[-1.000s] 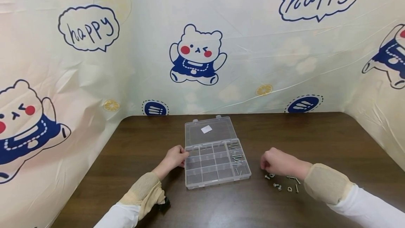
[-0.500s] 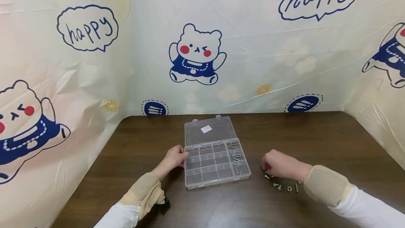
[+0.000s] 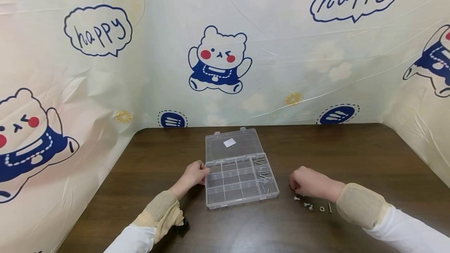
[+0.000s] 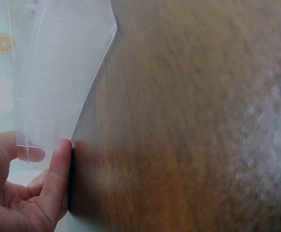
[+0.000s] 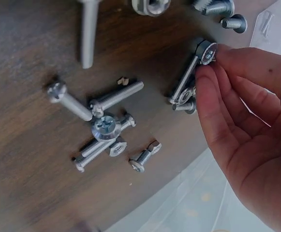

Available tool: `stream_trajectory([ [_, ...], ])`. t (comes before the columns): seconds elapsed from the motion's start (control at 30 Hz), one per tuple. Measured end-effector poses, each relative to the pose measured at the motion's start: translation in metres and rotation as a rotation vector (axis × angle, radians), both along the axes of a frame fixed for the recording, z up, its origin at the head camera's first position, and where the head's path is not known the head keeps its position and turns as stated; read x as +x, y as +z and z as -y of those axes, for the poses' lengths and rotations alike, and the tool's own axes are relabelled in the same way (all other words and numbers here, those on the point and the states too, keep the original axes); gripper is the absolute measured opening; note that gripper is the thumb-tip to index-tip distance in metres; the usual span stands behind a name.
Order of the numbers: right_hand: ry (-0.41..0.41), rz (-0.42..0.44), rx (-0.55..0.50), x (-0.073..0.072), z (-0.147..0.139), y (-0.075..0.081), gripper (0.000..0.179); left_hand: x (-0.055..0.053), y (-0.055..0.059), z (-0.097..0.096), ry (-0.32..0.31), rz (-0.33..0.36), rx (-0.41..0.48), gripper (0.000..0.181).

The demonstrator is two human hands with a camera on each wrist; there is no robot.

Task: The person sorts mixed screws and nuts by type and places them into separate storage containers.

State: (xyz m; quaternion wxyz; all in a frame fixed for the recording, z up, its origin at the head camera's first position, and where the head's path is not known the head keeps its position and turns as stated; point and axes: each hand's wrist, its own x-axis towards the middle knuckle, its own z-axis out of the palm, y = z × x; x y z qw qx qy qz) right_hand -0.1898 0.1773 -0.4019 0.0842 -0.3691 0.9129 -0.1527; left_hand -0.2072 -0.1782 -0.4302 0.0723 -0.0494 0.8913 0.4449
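Note:
A clear plastic compartment box (image 3: pixel 232 186) lies with its lid (image 3: pixel 242 148) folded back. My left hand (image 3: pixel 192 175) grips the box's left edge; in the left wrist view its thumb and fingers (image 4: pixel 58 166) pinch the clear wall. Several screws (image 3: pixel 263 173) lie in the right-hand column of compartments. To the right of the box, my right hand (image 3: pixel 313 182) is low over loose hardware. In the right wrist view its thumb and forefinger pinch a small metal nut (image 5: pixel 207 52) at their tips. A long screw (image 5: pixel 184 79) lies just under it.
Several loose screws (image 5: pixel 116 99) and nuts are scattered on the brown table (image 3: pixel 158 143) around the right hand. A black object (image 3: pixel 183 227) sits beneath the left wrist. A printed curtain (image 3: pixel 274 42) encloses the table at back and sides.
My right hand has lowered slightly toward the front, now covering some screws that showed under its wrist. The left hand and the box have stayed put.

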Motion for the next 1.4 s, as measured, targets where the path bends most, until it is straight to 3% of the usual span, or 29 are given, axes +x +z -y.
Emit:
stream_trajectory([
  [0.13, -0.020, 0.002, 0.016, 0.000, 0.002, -0.001, 0.017, -0.001, -0.001, 0.001, 0.004, 0.003, 0.003, 0.010],
  [0.43, -0.158, 0.069, 0.120, 0.002, 0.011, 0.000, 0.021, 0.000, -0.001, 0.000, 0.010, -0.001, 0.005, 0.010],
  [0.6, -0.105, 0.024, 0.058, 0.000, 0.008, 0.002, 0.016, -0.001, -0.001, 0.000, 0.008, 0.006, 0.007, 0.009],
  [0.83, -0.041, -0.118, -0.067, -0.008, 0.011, 0.017, 0.015, -0.001, -0.001, 0.001, 0.007, -0.008, 0.012, 0.009],
  [1.07, -0.006, -0.228, -0.154, -0.006, 0.022, 0.027, 0.017, -0.001, -0.002, 0.001, 0.006, -0.009, 0.011, 0.007],
  [1.23, 0.015, -0.260, -0.201, -0.004, 0.030, 0.029, 0.017, -0.002, -0.003, 0.001, 0.001, -0.011, 0.003, 0.008],
  [1.4, 0.070, -0.234, -0.240, -0.004, 0.041, 0.032, 0.015, 0.000, -0.001, 0.000, -0.002, -0.010, -0.002, 0.008],
])
